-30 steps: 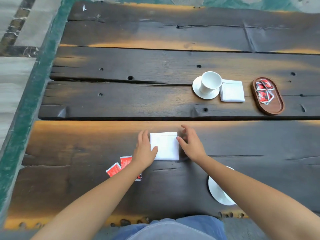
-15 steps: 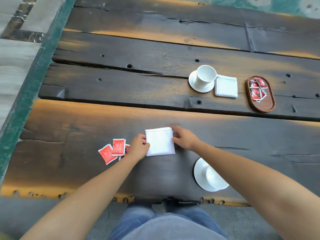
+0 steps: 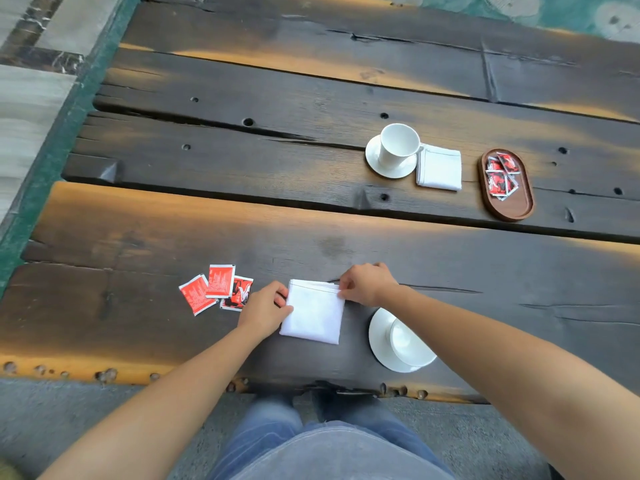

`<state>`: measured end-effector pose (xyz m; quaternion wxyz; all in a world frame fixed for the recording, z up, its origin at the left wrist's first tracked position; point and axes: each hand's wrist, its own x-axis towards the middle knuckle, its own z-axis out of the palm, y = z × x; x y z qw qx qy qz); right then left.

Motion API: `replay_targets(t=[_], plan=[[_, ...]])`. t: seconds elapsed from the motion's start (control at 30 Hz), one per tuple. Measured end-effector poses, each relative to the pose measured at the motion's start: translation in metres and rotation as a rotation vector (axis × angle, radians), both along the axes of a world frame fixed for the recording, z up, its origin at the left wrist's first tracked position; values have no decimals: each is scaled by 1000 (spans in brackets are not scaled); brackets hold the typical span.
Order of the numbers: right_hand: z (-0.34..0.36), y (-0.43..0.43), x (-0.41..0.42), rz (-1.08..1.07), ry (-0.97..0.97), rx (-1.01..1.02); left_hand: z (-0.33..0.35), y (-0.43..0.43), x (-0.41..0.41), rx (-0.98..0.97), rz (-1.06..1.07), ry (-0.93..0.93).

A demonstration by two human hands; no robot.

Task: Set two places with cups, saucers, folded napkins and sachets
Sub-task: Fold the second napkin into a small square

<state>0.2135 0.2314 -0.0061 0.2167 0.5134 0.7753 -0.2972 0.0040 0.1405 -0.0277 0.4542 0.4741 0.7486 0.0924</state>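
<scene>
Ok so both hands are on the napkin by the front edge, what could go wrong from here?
The near cup and its saucer sit by the front edge of the table, partly under the right forearm; drawing the right hand back could knock them. The loose sachets lie right beside the left hand, so a nudge may scatter them. Both hands pinch the napkin; uneven tugging might undo its fold.

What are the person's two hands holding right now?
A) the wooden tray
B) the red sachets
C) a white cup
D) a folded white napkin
D: the left hand and the right hand each pinch an edge of the folded white napkin.
</scene>
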Motion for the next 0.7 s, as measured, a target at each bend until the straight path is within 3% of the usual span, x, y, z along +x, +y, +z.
replay_targets(t=[0.3,0.7], plan=[[9,-8,10,114,-118,32,-3,-16,20,-11,-14,-17],[14,-14,20,109,-242,24,-6,-24,38,-10,-11,-69]])
